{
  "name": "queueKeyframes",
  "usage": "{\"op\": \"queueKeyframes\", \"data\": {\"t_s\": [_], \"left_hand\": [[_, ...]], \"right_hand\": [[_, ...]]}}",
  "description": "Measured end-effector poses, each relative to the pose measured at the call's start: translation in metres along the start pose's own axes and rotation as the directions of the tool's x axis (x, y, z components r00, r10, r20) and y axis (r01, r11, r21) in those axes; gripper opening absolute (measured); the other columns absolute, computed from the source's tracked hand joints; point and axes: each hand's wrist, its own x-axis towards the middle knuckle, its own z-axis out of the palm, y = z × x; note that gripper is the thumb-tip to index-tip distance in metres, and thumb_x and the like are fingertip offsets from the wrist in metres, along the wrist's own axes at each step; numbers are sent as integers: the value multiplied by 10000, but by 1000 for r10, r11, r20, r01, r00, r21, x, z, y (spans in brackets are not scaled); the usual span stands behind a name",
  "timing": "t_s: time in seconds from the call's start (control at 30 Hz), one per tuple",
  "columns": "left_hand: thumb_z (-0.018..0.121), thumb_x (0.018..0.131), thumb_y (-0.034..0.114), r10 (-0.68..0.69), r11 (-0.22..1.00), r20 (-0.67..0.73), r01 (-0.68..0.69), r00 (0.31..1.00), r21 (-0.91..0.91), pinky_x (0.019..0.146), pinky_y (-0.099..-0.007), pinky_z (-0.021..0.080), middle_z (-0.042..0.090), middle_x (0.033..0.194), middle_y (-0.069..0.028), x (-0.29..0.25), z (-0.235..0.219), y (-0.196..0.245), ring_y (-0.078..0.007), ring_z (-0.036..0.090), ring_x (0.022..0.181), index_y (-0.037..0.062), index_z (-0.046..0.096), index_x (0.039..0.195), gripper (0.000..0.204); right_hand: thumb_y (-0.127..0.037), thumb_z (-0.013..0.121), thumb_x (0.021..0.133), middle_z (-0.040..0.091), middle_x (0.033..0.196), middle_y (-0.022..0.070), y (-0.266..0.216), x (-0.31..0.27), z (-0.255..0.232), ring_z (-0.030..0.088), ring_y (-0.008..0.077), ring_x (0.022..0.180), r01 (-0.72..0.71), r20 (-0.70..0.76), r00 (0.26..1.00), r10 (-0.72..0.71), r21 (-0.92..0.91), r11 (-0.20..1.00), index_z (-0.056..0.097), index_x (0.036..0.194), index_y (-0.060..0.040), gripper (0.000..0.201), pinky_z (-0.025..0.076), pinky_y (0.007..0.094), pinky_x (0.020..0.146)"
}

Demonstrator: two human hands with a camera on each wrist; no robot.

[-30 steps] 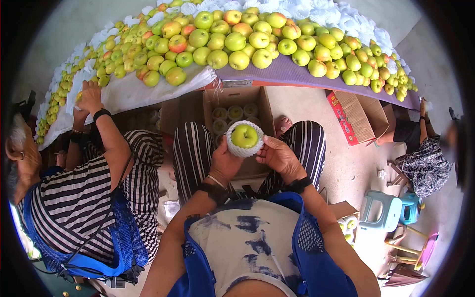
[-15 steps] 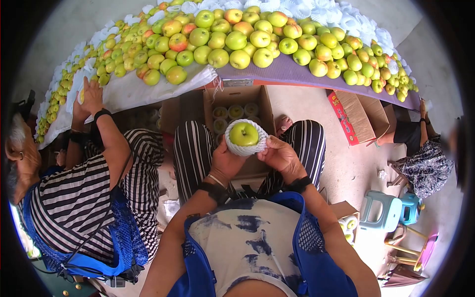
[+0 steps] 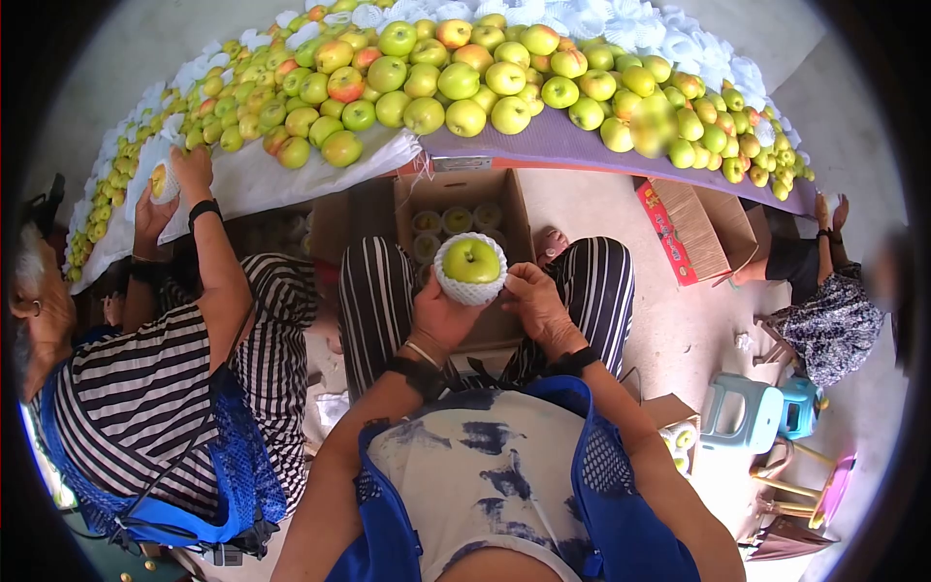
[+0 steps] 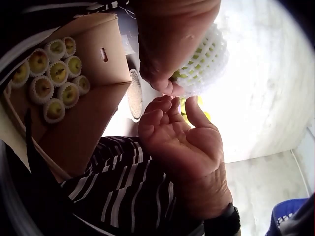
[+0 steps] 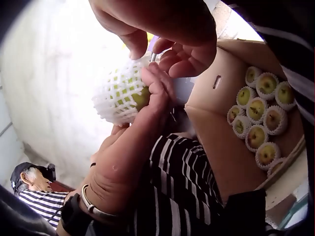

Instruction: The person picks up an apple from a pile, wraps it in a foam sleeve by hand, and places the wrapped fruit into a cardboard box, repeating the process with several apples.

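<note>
A yellow-green apple (image 3: 472,260) in a white foam net (image 3: 467,289) sits in my left hand (image 3: 441,315), with its stem end facing up. That hand's fingers curl round it from below and the left side. My right hand (image 3: 538,308) is just right of the net, fingertips close to its edge. In the left wrist view, the palm of the right hand (image 4: 184,142) shows, its thumb apart from the loosely bent fingers and nothing between them. The left hand (image 5: 140,125) and the netted apple (image 5: 142,97) also appear in the right wrist view.
An open cardboard box (image 3: 519,209) with netted apples (image 3: 456,220) stands before my knees. Beyond it, loose apples and white foam nets (image 3: 630,27) cover a table with a purple cloth (image 3: 543,144). People work on both sides. Stools (image 3: 742,412) stand at right.
My right fingers pinched the net's right edge earlier and have now come slightly away from it. At left, the neighbour's hands now hold an apple in a net.
</note>
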Motion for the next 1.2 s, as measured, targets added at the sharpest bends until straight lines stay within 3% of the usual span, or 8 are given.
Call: {"op": "queueKeyframes", "data": {"t_s": [0.27,0.37,0.47,0.57,0.93,1.03,1.13,1.2], "left_hand": [[281,933,407,14,1000,-20,-14,1000,-7,1045,-503,217,341,1375,-109,2,-4,2,-307,303,1272,114,340,1321,490],[301,935,370,39,996,-54,-35,998,83,1018,-503,279,380,1342,-118,5,-24,4,-307,359,1231,103,361,1302,458],[309,938,314,69,986,-48,-61,996,155,973,-473,359,470,1256,-131,2,-18,5,-292,452,1157,63,433,1230,404],[301,938,324,44,987,-45,-36,998,159,988,-467,345,466,1265,-147,6,-23,9,-305,445,1164,48,435,1233,425],[355,935,293,32,988,-220,3,975,155,977,-472,356,459,1256,-156,3,1,-5,-304,444,1157,54,416,1241,393],[385,930,248,67,917,-27,-51,997,395,954,-447,393,466,1233,-157,2,-12,-3,-288,451,1152,36,393,1240,375],[398,927,182,48,937,-75,-19,996,350,936,-422,419,464,1222,-156,1,-11,-3,-275,459,1143,32,379,1234,343],[383,923,305,111,803,-28,-73,993,592,976,-466,355,443,1269,-155,5,-33,4,-301,427,1176,42,403,1249,420]], "right_hand": [[-126,643,760,531,858,13,-2,-6,3,522,113,765,164,-70,982,-178,-172,971,503,963,-74,252,459,255,616],[-100,646,736,507,853,12,25,13,-5,506,117,774,492,18,849,-529,-392,777,503,949,-74,258,453,254,647],[-65,666,632,471,855,69,-6,-15,21,489,161,757,589,107,706,-700,-637,497,493,921,-34,338,457,305,693],[-125,723,675,500,961,82,15,3,10,503,166,909,391,14,898,-439,-481,785,458,1076,-42,488,452,310,795],[-322,666,759,546,980,138,38,24,-16,544,168,854,243,-54,962,-268,-280,929,462,1100,11,518,465,302,750],[-347,654,768,558,961,134,30,17,-15,544,170,853,147,-61,985,-163,-217,965,479,1096,14,518,463,302,745],[-381,637,774,569,941,126,19,6,-11,543,173,851,102,-38,993,-109,-138,985,489,1103,13,534,460,304,736],[-425,620,772,570,948,126,20,6,-11,542,180,857,84,-36,995,-90,-149,985,495,1110,11,566,456,305,735]]}}
